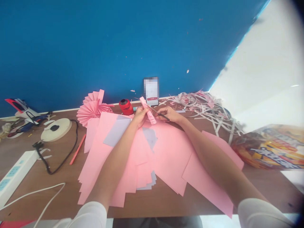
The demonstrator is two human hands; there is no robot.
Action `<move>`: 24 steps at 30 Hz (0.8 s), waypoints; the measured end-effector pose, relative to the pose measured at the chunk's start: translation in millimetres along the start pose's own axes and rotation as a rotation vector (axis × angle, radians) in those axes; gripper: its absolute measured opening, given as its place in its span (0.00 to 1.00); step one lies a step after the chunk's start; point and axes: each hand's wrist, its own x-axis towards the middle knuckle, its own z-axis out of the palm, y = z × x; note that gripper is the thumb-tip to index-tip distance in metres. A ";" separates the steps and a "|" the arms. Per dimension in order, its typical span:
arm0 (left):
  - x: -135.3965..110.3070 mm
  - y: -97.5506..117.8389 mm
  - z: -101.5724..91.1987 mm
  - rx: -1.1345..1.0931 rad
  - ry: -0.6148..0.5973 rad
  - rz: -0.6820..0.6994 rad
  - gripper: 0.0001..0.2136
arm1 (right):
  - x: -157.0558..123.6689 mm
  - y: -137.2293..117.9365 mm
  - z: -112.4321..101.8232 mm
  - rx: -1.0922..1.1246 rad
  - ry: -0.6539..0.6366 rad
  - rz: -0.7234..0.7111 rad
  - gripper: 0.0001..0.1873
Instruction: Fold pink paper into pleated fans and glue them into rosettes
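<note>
My left hand (140, 115) is closed around a pleated strip of pink paper (147, 110), which tilts up and to the left. My right hand (170, 114) grips a pair of scissors (159, 113) whose dark blades reach the strip's middle. Both hands work above a spread of loose pink paper sheets (171, 152) on the brown table (57, 186). A finished pink paper fan (93, 108) lies to the left of my hands. A red spool of thread (126, 106) stands just behind them.
A phone (151, 91) leans against the blue wall. A heap of paper strips (206, 107) lies at the back right, with a colourful packet (270, 148) at the right edge. On the left are a white tape roll (56, 129), black cable (64, 158), power strip (14, 174) and orange pencil (77, 149).
</note>
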 end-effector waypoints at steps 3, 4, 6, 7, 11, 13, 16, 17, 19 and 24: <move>-0.6 1.1 1.0 -0.003 -0.004 0.001 0.09 | -0.3 -2.2 1.7 -0.004 -0.001 -0.009 0.17; -0.6 1.4 1.2 -0.004 -0.001 0.006 0.09 | -0.3 -2.9 2.3 -0.012 0.007 -0.017 0.17; -0.5 1.6 1.1 -0.011 0.006 0.014 0.09 | -0.3 -3.9 3.5 -0.032 0.031 -0.023 0.18; -0.4 1.5 1.0 -0.012 0.007 0.013 0.09 | -0.3 -4.1 3.9 -0.041 0.041 -0.022 0.19; 0.5 -0.7 0.4 0.003 0.001 -0.011 0.08 | 0.3 -3.1 4.0 -0.040 0.031 -0.030 0.19; 0.8 -2.2 0.7 0.014 -0.001 -0.014 0.08 | 0.7 -2.2 3.5 -0.023 0.030 -0.052 0.19; 0.7 -3.3 1.4 0.015 -0.007 -0.010 0.09 | 0.7 -1.8 2.6 0.015 0.080 -0.073 0.20; 0.6 -3.3 1.5 0.012 -0.006 -0.012 0.09 | 0.6 -1.9 2.2 0.031 0.111 -0.075 0.21; 0.4 -2.7 1.5 0.001 -0.005 -0.022 0.10 | 0.5 -2.1 1.1 0.061 0.183 -0.085 0.22; 1.2 -2.2 -0.5 -0.058 0.009 -0.026 0.10 | 2.1 -1.2 -0.6 0.120 0.323 -0.156 0.28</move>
